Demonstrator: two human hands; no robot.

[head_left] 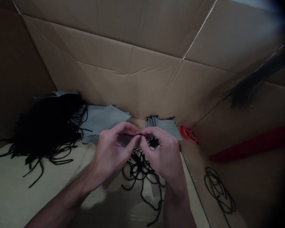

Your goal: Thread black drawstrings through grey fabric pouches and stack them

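Between my two hands, a short stretch of black cord point(141, 134) is pinched at the fingertips. My left hand point(115, 144) grips it with thumb and forefinger, and my right hand point(160, 148) does the same from the other side, the fingertips nearly meeting. How much cord lies inside the fingers is hidden. Below and behind the hands, a tangle of black cords point(142, 167) rests on the pale surface. A stack of grey sheets point(168, 126) with black cord ends stands just beyond my right hand. More grey sheets point(104, 115) lie beyond my left hand.
A big heap of black cords point(47, 126) fills the left side. Red-handled scissors point(188, 133) lie at the back right. A coil of black cord point(219, 191) sits at the right edge. Cardboard walls point(104, 53) rise behind, with a red strip point(254, 142) on the right.
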